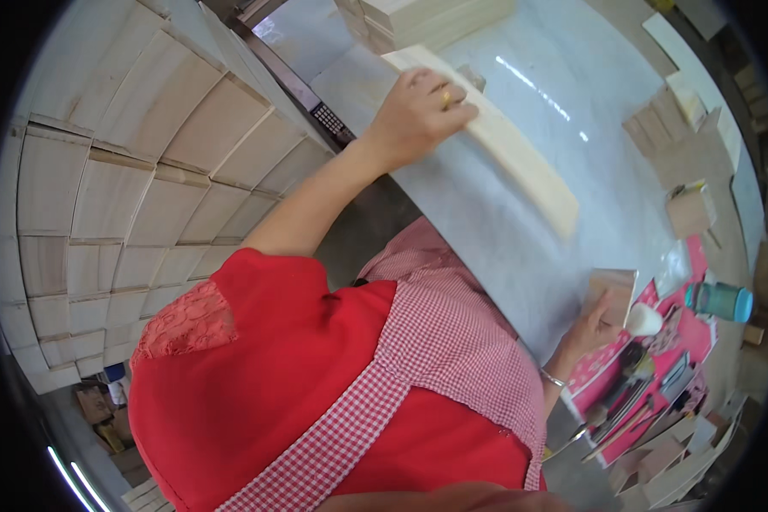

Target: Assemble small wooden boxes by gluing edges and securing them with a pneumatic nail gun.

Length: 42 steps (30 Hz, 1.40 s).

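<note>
A long, pale wooden board (520,162), slightly blurred, is held by my left hand (422,115) near its upper end. The fingers of that hand, one with a ring, wrap over the board's edge. The board slants above a smooth grey-white tabletop (520,264). At the table's right end, my right hand (593,328), with a bracelet at the wrist, is closed on a small, flat, light-brown rectangular piece (610,294). What that piece is made of I cannot make out. Beside it is a white round container (644,319).
Stacked pale boards (431,24) stand at the table's far edge. A pink patterned cloth (606,384) carries brushes and tools (631,384) near a teal jar (718,301). Wooden blocks (661,119) sit along the right. A high wall of stacked wood pieces (111,200) rises at left.
</note>
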Tool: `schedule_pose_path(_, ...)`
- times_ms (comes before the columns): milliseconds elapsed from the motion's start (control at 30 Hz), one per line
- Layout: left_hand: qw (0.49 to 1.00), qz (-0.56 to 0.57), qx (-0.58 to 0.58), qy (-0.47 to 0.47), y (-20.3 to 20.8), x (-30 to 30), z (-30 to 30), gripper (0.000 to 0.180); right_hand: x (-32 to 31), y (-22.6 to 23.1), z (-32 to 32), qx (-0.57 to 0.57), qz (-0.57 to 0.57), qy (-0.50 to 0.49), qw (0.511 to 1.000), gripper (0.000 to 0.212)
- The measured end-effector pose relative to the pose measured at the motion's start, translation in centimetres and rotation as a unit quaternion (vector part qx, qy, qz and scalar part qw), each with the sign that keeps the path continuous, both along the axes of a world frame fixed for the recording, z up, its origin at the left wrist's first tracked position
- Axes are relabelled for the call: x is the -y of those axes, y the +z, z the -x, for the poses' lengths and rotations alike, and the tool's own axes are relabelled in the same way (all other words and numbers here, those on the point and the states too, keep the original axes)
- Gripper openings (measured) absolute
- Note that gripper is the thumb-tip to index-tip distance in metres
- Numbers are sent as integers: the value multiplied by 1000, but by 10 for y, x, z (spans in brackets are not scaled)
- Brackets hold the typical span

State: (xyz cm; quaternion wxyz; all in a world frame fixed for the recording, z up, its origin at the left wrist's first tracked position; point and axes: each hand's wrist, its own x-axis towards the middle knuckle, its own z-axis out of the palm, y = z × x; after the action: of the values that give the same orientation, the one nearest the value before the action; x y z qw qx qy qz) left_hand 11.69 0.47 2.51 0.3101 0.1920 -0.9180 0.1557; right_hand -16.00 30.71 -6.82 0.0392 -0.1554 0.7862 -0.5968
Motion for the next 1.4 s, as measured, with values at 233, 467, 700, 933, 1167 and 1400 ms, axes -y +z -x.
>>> schedule_pose_path(233, 991, -111, 76, -26, -15, -50, -27, 44, -25, -18, -20, -51, -7, 67, 996, 29)
schedule_pose_path(467, 949, -191, 171, -186, -24, -89, 17, 62, -6, -3, -44, -15, -19, 114, 993, 30)
schedule_pose_path(700, 927, -164, 251, -225, -38, -83, 77, 85, -7, -7, -45, -17, -11, 136, 991, 36)
schedule_pose_path(933, 856, -231, 420, -195, -32, -77, 105, 98, 15, 25, -67, -251, -216, 112, 937, 63)
schedule_pose_path(1167, 900, -228, 244, -280, -42, -77, 103, 81, 17, 20, -67, -223, -263, 158, 925, 65)
schedule_pose_path(1400, 664, -710, 32, -230, -49, -106, 132, 41, 15, 13, -52, 84, -56, 256, 962, 65)
